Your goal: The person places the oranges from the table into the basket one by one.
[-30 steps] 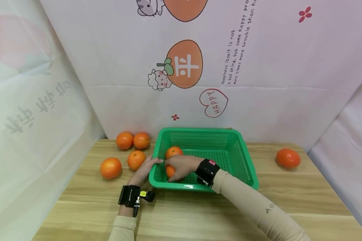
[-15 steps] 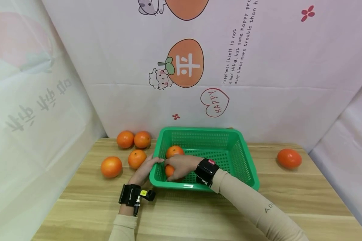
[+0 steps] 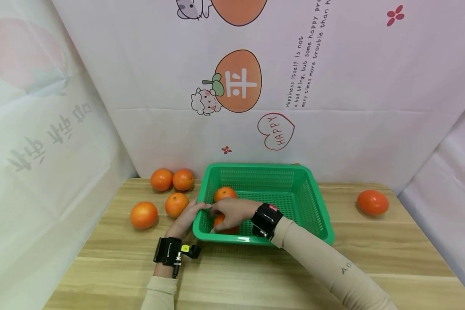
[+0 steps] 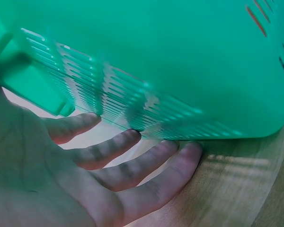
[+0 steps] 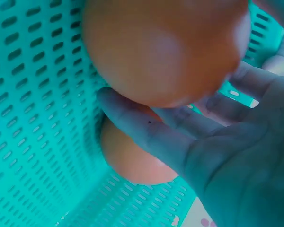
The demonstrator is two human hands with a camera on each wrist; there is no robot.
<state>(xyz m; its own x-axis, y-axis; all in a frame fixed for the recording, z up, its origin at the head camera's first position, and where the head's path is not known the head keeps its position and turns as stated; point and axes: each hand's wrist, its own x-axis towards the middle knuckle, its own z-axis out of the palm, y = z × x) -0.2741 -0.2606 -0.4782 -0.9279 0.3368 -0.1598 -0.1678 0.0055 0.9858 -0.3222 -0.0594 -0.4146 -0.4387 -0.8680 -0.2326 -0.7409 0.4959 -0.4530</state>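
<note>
In the head view my right hand (image 3: 234, 212) reaches into the left end of a green plastic basket (image 3: 321, 215). It grips an orange (image 3: 219, 220), mostly hidden under the hand. Seen from the right wrist, fingers and thumb lie around this round orange (image 5: 165, 52), close to the perforated wall. A second orange (image 3: 225, 193) lies just behind it in the basket. At the basket's left rim is my left hand (image 3: 187, 218). The left wrist view shows its fingers (image 4: 146, 189) spread and fairly straight, tips against the outer wall.
Several more oranges (image 3: 144, 215) sit on the wooden table (image 3: 232, 275) left of the basket. A redder, tomato-like fruit (image 3: 373, 203) lies at the right. A printed white cloth (image 3: 333, 142) hangs behind the table, with cloth at both sides too.
My right hand's fingers shift slightly over the orange, and a little more of the fruit shows beneath them. The left hand and basket keep their places.
</note>
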